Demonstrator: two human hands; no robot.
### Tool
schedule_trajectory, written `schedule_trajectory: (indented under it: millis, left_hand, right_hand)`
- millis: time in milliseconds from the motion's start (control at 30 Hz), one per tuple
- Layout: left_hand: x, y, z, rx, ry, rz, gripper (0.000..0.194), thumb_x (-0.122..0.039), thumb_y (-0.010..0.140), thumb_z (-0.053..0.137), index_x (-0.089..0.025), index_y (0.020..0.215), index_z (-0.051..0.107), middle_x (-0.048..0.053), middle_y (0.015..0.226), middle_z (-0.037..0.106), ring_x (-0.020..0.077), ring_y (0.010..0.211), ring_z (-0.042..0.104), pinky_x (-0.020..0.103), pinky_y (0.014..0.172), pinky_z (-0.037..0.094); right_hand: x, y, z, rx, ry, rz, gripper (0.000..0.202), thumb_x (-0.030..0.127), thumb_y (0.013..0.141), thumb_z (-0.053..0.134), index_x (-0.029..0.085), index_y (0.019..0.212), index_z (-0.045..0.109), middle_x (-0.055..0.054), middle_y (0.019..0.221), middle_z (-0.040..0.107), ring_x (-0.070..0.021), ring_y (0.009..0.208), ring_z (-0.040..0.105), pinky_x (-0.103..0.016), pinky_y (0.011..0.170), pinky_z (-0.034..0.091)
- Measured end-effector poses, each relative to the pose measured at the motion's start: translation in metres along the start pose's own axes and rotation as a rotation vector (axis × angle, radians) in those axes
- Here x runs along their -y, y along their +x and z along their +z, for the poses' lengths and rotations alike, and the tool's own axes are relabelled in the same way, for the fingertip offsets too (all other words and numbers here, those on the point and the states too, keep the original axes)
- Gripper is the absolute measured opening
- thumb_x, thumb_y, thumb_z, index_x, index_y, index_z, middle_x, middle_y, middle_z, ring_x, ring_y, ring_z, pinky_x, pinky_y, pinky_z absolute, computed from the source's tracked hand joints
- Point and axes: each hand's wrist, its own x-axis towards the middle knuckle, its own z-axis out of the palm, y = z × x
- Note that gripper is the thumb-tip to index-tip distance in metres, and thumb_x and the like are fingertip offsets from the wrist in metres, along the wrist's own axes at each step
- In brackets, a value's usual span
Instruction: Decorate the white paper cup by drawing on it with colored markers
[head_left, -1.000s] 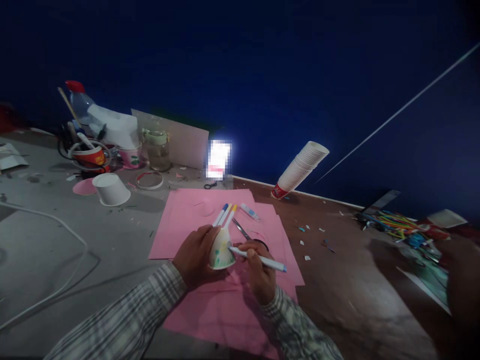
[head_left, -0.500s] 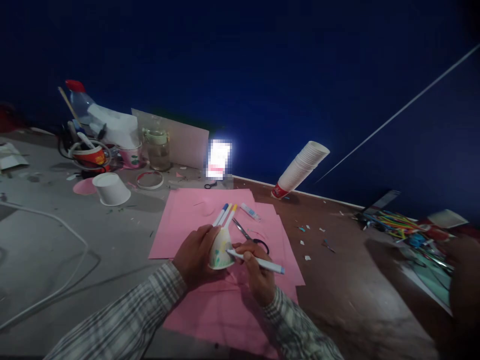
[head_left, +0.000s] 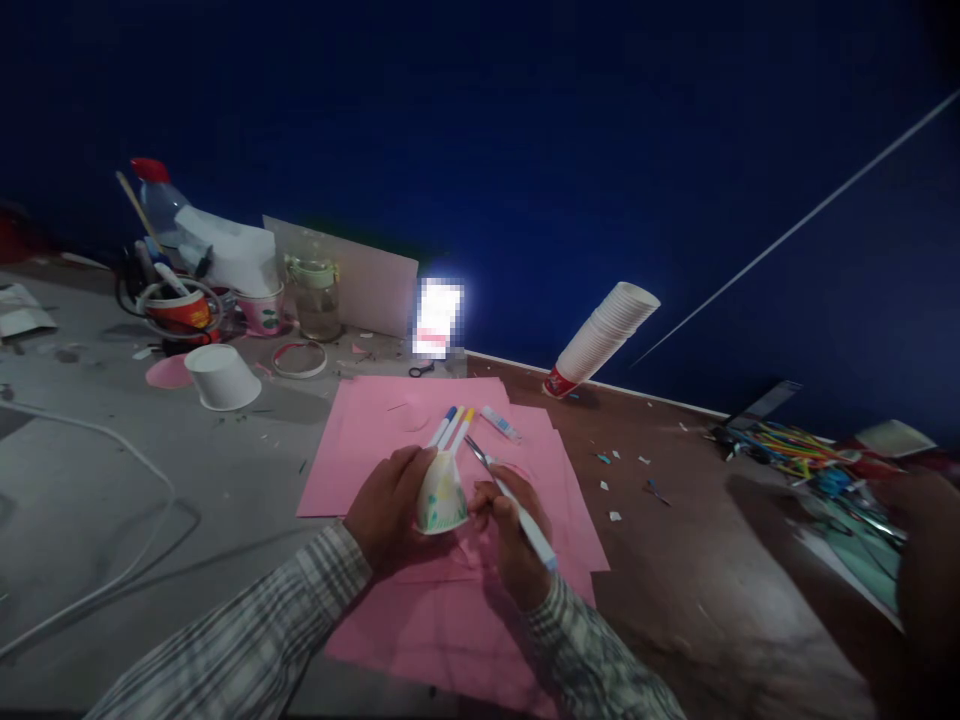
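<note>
My left hand (head_left: 390, 505) is closed around the left side of a white paper cup (head_left: 442, 497), which has green strokes and a pale yellow patch drawn on it. In my right hand (head_left: 517, 535) is a white marker with a light blue end (head_left: 531, 530), slanting across the fingers with that end toward my wrist. Its other end points up and away, apart from the cup. Several capped markers (head_left: 454, 430) lie just beyond the cup on pink paper sheets (head_left: 360, 430). Scissors (head_left: 480, 453) lie beside them, their handles hidden behind my right hand. A glue stick (head_left: 501, 425) rests nearby.
A tilted stack of paper cups (head_left: 600, 340) leans at the back wall. At left are an upturned white cup (head_left: 223, 378), a tape roll (head_left: 298, 360), a glass jar (head_left: 315, 300) and a cable (head_left: 142, 465). Another person's arm (head_left: 930, 560) is at the right edge, by coloured strands (head_left: 795, 450).
The marker has come off the cup's side and swung in my right hand, its tip now pointing up and away. The cup has shifted slightly in my left hand.
</note>
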Motion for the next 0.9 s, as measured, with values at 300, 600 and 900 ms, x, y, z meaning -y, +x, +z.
schedule_trajectory:
  millis: [300, 600, 900]
  left_hand:
    - [0.004, 0.002, -0.005, 0.028, -0.002, -0.003, 0.105, -0.075, 0.080, 0.076, -0.016, 0.157, 0.035, 0.022, 0.131, 0.061, 0.0390, 0.115, 0.067, 0.056, 0.097, 0.061]
    - [0.000, 0.001, 0.001, 0.005, -0.123, -0.058, 0.103, -0.061, 0.080, 0.084, -0.014, 0.157, 0.033, 0.021, 0.133, 0.059, 0.0400, 0.122, 0.064, 0.059, 0.104, 0.059]
    - [0.002, -0.002, 0.004, 0.088, -0.276, -0.198, 0.100, -0.052, 0.071, 0.093, -0.019, 0.150, 0.043, 0.018, 0.135, 0.060, 0.0395, 0.124, 0.063, 0.061, 0.106, 0.058]
  right_hand:
    - [0.010, 0.005, -0.002, 0.246, -0.373, -0.362, 0.049, 0.007, 0.088, 0.054, 0.022, 0.135, 0.057, -0.007, 0.100, 0.068, -0.0240, 0.088, 0.067, -0.039, 0.078, 0.060]
    - [-0.015, 0.001, -0.001, 0.214, -0.433, -0.306, 0.031, 0.007, 0.090, 0.051, 0.023, 0.111, 0.068, -0.003, 0.086, 0.060, -0.0210, 0.074, 0.062, -0.033, 0.065, 0.053]
    - [-0.024, 0.002, -0.001, 0.179, -0.434, -0.355, 0.029, 0.004, 0.084, 0.053, 0.023, 0.097, 0.071, -0.001, 0.079, 0.054, -0.0180, 0.066, 0.057, -0.029, 0.059, 0.046]
